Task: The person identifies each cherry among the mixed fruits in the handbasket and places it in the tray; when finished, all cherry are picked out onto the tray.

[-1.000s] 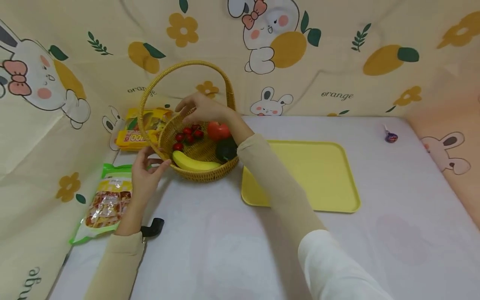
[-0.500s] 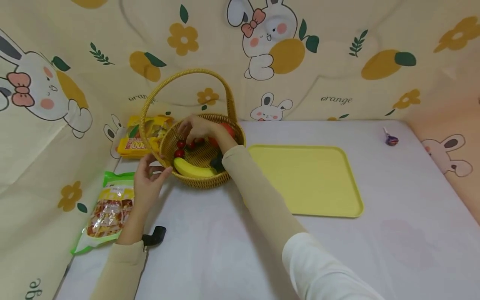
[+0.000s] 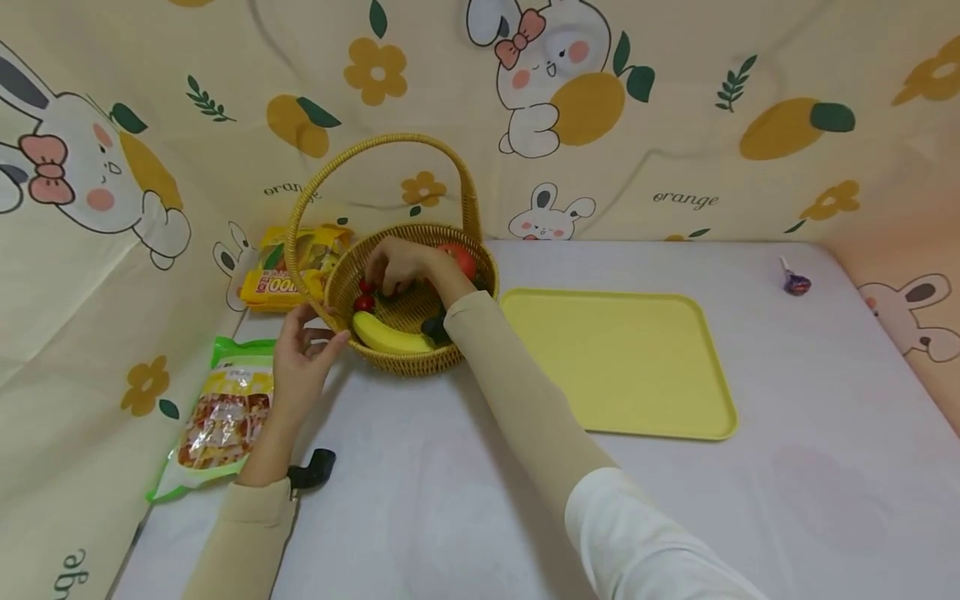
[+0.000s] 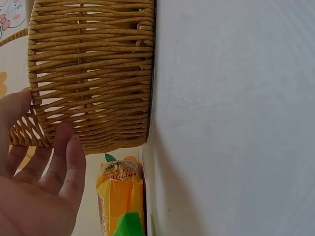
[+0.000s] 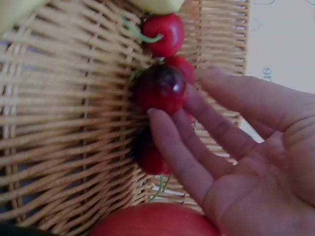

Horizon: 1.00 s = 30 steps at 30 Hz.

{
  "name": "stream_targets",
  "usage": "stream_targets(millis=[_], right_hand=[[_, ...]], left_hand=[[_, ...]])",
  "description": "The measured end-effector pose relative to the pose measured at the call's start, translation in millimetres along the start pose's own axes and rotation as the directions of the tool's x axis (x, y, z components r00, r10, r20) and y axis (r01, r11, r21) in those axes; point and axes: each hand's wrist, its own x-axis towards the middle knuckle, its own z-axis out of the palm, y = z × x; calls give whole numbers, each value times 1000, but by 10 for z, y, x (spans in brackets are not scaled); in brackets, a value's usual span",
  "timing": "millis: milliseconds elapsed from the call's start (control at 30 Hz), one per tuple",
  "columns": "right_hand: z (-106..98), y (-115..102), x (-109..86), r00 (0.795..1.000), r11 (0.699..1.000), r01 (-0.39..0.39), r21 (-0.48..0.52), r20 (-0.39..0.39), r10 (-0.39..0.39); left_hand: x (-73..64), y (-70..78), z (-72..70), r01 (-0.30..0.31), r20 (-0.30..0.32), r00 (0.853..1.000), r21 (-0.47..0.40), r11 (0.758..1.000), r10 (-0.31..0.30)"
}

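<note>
Inside the wicker basket, my right hand is down among the cherries, lower than it was a second ago, when it hovered at the rim under the handle. The wrist view shows the fingers loosely extended, their tips touching a dark cherry, but not yet closed around it; I judge the grasp has not formed. The cherries lie in the left part of the basket floor, with a banana along the near wall, a tomato at the far right and a dark fruit partly hidden by my forearm.

My left hand rests with relaxed, straight fingers against the basket's outer wall on its left side, much as before, steadying it; it grips nothing. The basket has hardly shifted on the table.

The descent suggests to me that the cherries are what is being picked, and the yellow tray just right of the basket lies bare. Two snack bags sit left of the basket: a yellow one behind, a green-edged one nearer. A lollipop lies well apart at the far right
</note>
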Motion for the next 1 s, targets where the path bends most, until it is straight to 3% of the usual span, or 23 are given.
stream_targets(millis=[200,400,533,667,767,867,933,1000], right_hand=[[22,-22,15,998,994,-8,-106,55,14],[55,-41,13,989,963,-2,-271,140,41],[64,-36,17,990,965,12,-261,135,25],[-20,-95,-40,990,977,122,-174,86,-109],[-223,-225,-242,968,963,252,-95,26,-250],[-478,-300,-634,927,927,367,-71,-58,-371],[-603,-262,-955,905,913,403,-68,-119,-408],[-679,-123,-1256,899,912,405,-59,-157,-409]], left_hand=[[8,-15,-5,-14,-5,1000,4,1000,15],[-2,4,3,-7,-3,1000,22,1000,7],[-14,15,7,0,-1,1000,20,1000,0],[-30,4,5,-8,-1,1000,17,1000,8],[-29,-9,-9,-8,-4,1000,21,1000,8],[-13,-49,-19,-17,-9,1000,14,1000,17],[-6,-53,-17,-26,-6,1000,7,1000,26],[-3,-57,-14,-20,-2,1000,11,1000,20]])
